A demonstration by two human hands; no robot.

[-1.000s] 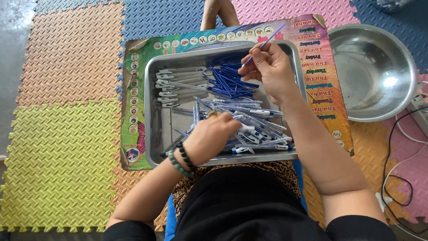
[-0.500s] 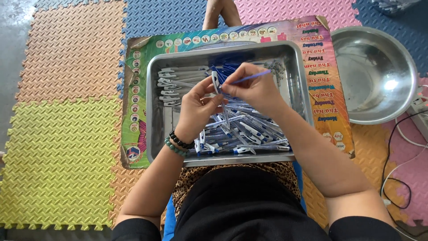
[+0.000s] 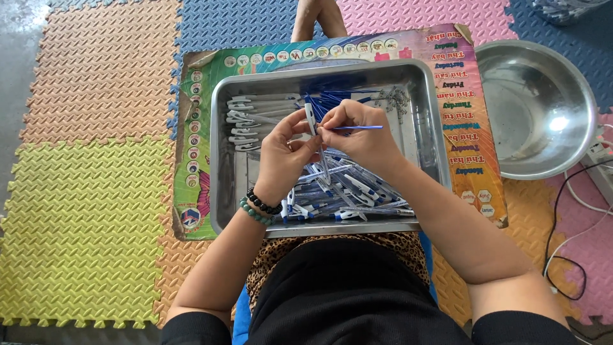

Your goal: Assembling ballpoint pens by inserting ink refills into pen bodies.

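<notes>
over the steel tray point(image 3: 223, 191), the left hand point(image 3: 284, 156) pinched a white pen barrel point(image 3: 311, 119) upright while the right hand point(image 3: 361, 134) pinched a thin blue refill point(image 3: 357, 128) near its tip; both looked light, the refill probably bendy.

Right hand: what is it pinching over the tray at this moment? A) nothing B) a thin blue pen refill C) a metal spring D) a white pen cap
B: the right hand pinches a thin blue refill whose tip meets the white pen barrel held upright in the left hand, above the metal tray.
</notes>
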